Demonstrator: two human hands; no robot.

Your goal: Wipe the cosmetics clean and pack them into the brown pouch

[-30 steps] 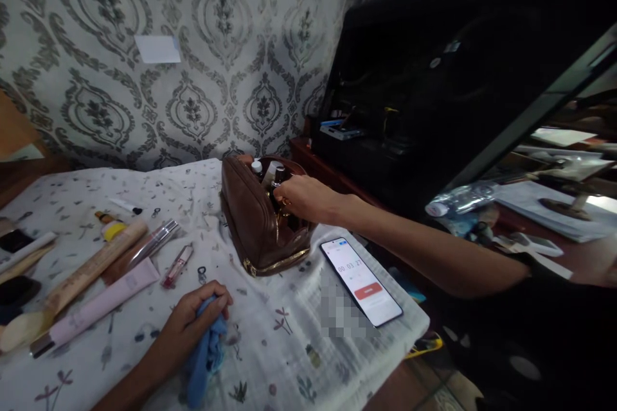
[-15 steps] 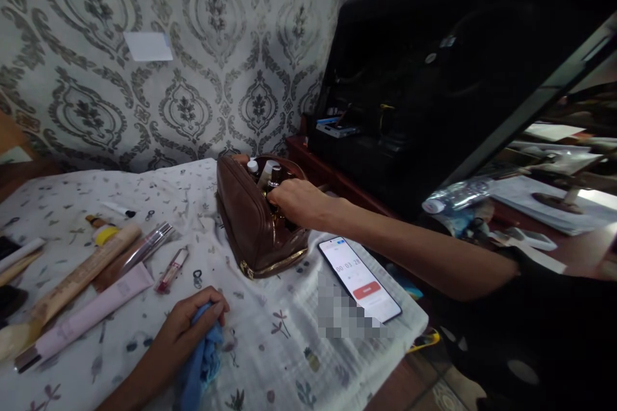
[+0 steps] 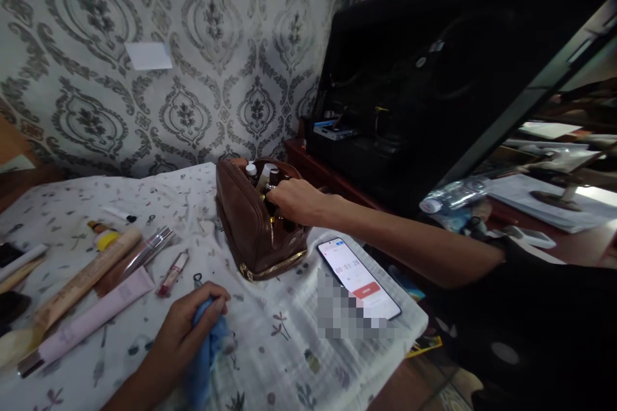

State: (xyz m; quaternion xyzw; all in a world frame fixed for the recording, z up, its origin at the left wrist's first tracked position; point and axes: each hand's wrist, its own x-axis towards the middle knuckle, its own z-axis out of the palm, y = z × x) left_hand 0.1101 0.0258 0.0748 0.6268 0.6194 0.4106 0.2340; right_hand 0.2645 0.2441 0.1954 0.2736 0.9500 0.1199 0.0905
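A blue cloth (image 3: 205,359) is bunched in my left hand (image 3: 193,321), which rests closed around it on the patterned sheet. My right hand (image 3: 295,201) reaches into the brown leather cosmetic bag (image 3: 245,215), fingers curled inward. What those fingers grip is hidden behind the hand and the bag's wall. Just beyond them, a white-capped bottle (image 3: 251,171), a pale tube (image 3: 266,175) and a dark-capped bottle (image 3: 274,175) stand in the bag. Its zip hangs open along the front edge.
Left on the sheet lie a pink tube (image 3: 96,318), a long beige tube (image 3: 87,276), a lip gloss (image 3: 172,273) and a yellow-banded bottle (image 3: 106,236). A phone (image 3: 359,282) showing a timer lies near the right edge. Behind stands a large black television (image 3: 409,90).
My right hand stays in the bag with hardly any movement. My left hand still holds the cloth in about the same place. The camera view has shifted slightly.
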